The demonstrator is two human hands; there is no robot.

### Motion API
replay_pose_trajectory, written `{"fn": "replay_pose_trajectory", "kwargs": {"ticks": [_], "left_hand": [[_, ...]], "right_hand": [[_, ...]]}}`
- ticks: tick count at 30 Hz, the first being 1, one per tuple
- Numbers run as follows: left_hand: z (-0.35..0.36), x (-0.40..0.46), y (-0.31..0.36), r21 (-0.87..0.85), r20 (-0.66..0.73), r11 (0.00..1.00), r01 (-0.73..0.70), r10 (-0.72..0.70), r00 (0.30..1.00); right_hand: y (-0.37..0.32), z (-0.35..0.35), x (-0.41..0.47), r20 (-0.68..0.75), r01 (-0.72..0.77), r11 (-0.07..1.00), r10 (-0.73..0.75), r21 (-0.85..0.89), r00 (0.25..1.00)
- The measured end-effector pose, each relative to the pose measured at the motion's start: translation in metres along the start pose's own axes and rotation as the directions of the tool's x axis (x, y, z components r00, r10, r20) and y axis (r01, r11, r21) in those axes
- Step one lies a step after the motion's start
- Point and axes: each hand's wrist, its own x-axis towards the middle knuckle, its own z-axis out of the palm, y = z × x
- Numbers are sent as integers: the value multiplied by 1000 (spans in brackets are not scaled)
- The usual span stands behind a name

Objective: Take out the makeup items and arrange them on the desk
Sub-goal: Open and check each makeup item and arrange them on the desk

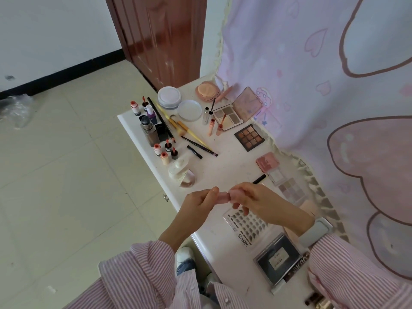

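pink tube (223, 196) pinched by both hands' fingers (236, 205); lash tray (246, 226) beneath, brushes (191, 134) beyond.

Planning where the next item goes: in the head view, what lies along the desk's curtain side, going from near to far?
Black box → clear false-lash tray → pale eyeshadow palette → pink compact → dark nine-pan palette → open mirrored palette → peach powder puff.

Left hand (198, 202): raised, fingers curled, pinching one end of a small pink piece.
Right hand (252, 200): close beside it, fingers curled, gripping the other end.
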Motion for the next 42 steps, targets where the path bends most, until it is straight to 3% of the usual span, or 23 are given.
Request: {"fn": "replay_pose_trajectory", "kwargs": {"ticks": [4, 9, 22, 25, 31, 38, 42], "left_hand": [[2, 1, -1, -23, 44, 999, 38, -37, 998], [-1, 2, 2, -13, 65, 1000, 23, -22, 998], [1, 8, -3, -39, 117, 997, 60, -55, 992], [1, 12, -5, -19, 151, 997, 73, -69, 986], [4, 17, -3, -28, 186, 995, 94, -87, 979], [6, 20, 1, -131, 237, 980, 149, -115, 965], [-4, 21, -2, -267, 251, 939, 214, -147, 957]], "right_hand": [[6, -3, -3, -11, 47, 998, -47, -43, 999], [2, -6, -1, 49, -38, 998, 41, -53, 998], [6, -14, -2, -5, -17, 979, 16, -202, 1000], [6, -15, -5, -78, 31, 936, -62, -350, 995], [9, -18, -7, -138, 228, 749, -392, -623, 910], [13, -24, -5, -128, 314, 611, -569, -727, 813], [21, -30, -2, -200, 301, 636, -593, -710, 780]]}}
